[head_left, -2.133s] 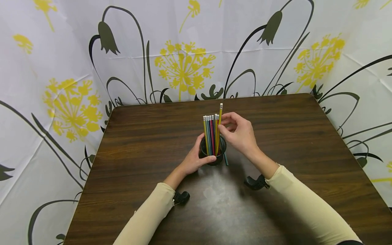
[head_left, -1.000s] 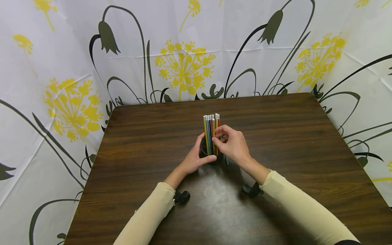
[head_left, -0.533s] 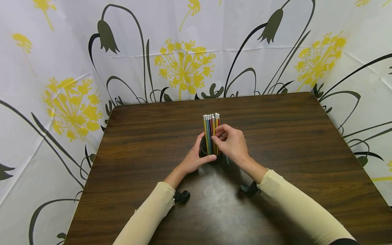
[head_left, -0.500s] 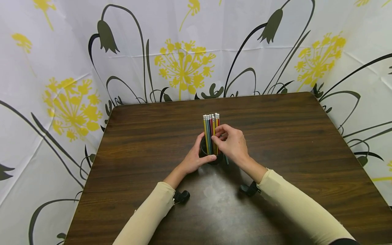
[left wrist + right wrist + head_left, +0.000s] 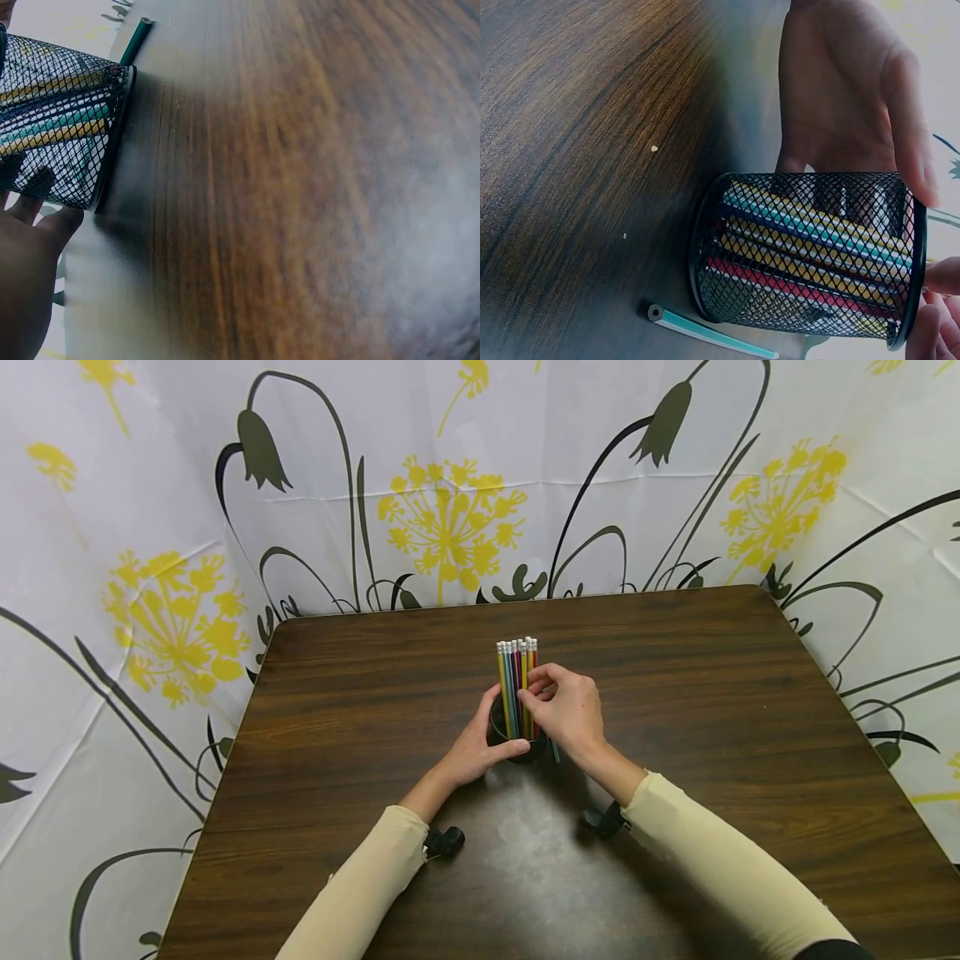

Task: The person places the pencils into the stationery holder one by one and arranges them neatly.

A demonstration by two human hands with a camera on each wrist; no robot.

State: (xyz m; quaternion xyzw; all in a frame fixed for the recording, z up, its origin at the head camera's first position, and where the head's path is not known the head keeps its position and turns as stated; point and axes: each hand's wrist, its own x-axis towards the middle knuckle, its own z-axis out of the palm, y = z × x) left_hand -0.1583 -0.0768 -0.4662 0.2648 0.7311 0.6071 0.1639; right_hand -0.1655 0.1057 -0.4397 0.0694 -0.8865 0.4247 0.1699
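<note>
A black wire-mesh pencil cup (image 5: 810, 300) stands upright on the table, filled with several pencils (image 5: 507, 689), erasers up, in yellow, teal, dark blue and red. My left hand (image 5: 471, 750) is wrapped around the cup's left side, thumb across the front near the rim, as the right wrist view also shows. Between thumb and fingers, my right hand (image 5: 573, 710) pinches a yellow pencil (image 5: 525, 677) that stands in the cup among the others. Its lower end is hidden by the left thumb and the cup wall in the head view.
A teal pencil (image 5: 712, 336) lies on the tabletop right beside the cup's base. Two tiny pale crumbs (image 5: 654, 148) dot the brown wood-grain table (image 5: 360, 693). A white curtain (image 5: 315, 435) with flower prints hangs behind the table's far edge.
My right hand has brought the yellow pencil from raised at the cup's right side to down among the others, shifting left; lately it barely moves. My left hand keeps its hold on the cup.
</note>
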